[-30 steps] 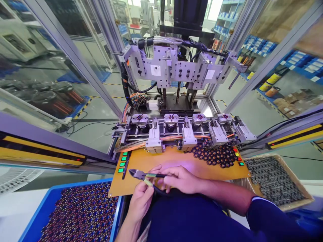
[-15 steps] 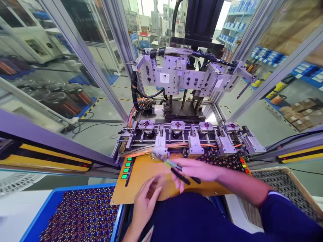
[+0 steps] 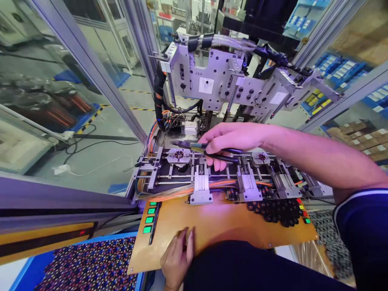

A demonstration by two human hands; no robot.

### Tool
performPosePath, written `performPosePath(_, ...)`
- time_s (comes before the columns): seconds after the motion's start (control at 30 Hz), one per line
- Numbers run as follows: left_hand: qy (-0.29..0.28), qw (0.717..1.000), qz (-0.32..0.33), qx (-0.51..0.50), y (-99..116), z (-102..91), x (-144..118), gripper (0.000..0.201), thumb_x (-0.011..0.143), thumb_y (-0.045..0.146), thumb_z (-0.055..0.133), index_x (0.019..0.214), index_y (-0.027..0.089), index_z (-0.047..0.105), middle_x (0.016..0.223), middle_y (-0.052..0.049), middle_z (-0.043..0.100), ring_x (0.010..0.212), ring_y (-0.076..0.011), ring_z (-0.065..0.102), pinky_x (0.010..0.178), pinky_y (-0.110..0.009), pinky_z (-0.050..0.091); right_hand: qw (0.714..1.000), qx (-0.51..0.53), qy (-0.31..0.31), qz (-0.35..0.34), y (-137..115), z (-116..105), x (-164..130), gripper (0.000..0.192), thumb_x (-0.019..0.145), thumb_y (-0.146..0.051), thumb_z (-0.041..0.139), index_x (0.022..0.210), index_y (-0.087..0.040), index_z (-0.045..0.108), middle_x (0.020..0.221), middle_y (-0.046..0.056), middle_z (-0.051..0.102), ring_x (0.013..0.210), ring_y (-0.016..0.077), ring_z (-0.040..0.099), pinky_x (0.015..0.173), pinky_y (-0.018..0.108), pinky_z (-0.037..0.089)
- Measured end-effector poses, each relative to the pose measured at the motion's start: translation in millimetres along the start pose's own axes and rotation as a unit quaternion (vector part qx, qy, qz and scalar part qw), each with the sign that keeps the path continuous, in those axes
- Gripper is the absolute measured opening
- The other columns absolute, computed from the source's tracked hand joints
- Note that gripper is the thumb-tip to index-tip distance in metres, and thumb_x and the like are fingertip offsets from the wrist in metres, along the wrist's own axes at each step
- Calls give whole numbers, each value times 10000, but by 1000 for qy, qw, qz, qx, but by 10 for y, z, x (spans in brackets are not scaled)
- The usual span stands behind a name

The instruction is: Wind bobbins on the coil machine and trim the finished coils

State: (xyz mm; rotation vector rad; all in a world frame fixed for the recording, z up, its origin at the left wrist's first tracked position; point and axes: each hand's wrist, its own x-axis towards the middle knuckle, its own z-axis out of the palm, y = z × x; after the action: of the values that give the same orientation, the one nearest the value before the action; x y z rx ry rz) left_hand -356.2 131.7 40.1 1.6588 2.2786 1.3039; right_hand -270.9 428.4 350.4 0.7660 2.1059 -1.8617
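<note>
My right hand is closed round a pair of pliers with dark handles. The narrow jaws of the pliers point left, over the leftmost round fixture, which holds a small ring-shaped part with dark and red marks. From this angle I cannot tell whether the jaws touch that part. Low over the front of the orange-brown panel, my left hand is curled with thumb and fingers drawn together. Whatever may be inside those fingers is hidden.
Metal slide blocks line the front of the fixture row. Several black round parts lie on the panel's right side. A blue bin of small parts stands at left. The machine's plate head hangs behind, between aluminium posts.
My right hand has moved up and forward from above the panel to the fixtures, carrying the pliers. My left hand has drawn its fingers closer together. The view has shifted nearer the machine.
</note>
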Motion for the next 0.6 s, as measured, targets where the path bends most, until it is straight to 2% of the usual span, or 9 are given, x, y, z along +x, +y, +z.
performPosePath(0.13, -2, 1000, 5, 10, -31, 6, -26, 227, 798, 249, 761, 1024, 248, 745, 835, -50, 798, 685, -212, 739, 656, -307, 503, 997, -42, -5, 70, -126, -65, 438, 221, 886, -163, 498, 720, -65, 605, 588, -22, 563, 563, 73, 649, 529, 172, 559)
performPosePath(0.33, -5, 1000, -1, 8, -93, 25, -76, 284, 771, 243, 792, 1052, 256, 756, 830, -45, 800, 671, -201, 737, 658, -298, 507, 988, -106, -39, 107, -156, -60, 881, 237, 864, -210, 570, 691, -48, 587, 609, -35, 530, 614, 117, 692, 527, 232, 568)
performPosePath(0.43, -10, 1000, -16, 0, -114, 32, -98, 266, 764, 242, 797, 1028, 256, 765, 817, -42, 801, 667, -200, 736, 657, -294, 505, 990, -113, -40, 78, -137, -51, 973, 210, 839, -156, 581, 672, -29, 578, 609, -55, 523, 622, 117, 702, 538, 227, 542)
performPosePath(0.5, -20, 999, -33, -12, -120, 37, -119, 262, 767, 243, 793, 1027, 260, 765, 831, -35, 804, 682, -200, 741, 677, -293, 509, 993, -109, -32, 39, -124, -53, 995, 204, 809, -109, 608, 638, -4, 569, 632, -45, 535, 671, 151, 722, 540, 229, 523)
performPosePath(0.6, -37, 996, -74, -34, -125, 42, -166, 254, 767, 248, 792, 1018, 280, 770, 861, -30, 807, 717, -203, 748, 715, -298, 512, 993, -112, -33, 22, -118, -57, 984, 233, 802, -82, 615, 598, 13, 554, 687, -20, 572, 789, 206, 739, 555, 235, 510)
